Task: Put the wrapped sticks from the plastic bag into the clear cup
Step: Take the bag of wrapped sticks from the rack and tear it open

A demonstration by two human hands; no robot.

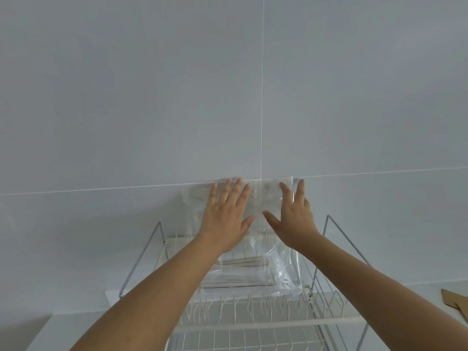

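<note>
Here, low in the frame's centre, wrapped sticks [240,262] lie left-to-right inside one plastic bag [283,262] on the wire rack [253,310]; left hand [225,214] and right hand [293,216] press its top, fingers spread.

The plastic bag [263,198] is clear and crinkled, standing tall against the tiled wall at the far edge of the white wire rack [253,323], its upper part pressed flat to the wall. The wrapped sticks [240,262] lie inside its lower part in pale bundles, roughly level, running left to right (single sticks are hard to tell apart through the film).
</note>
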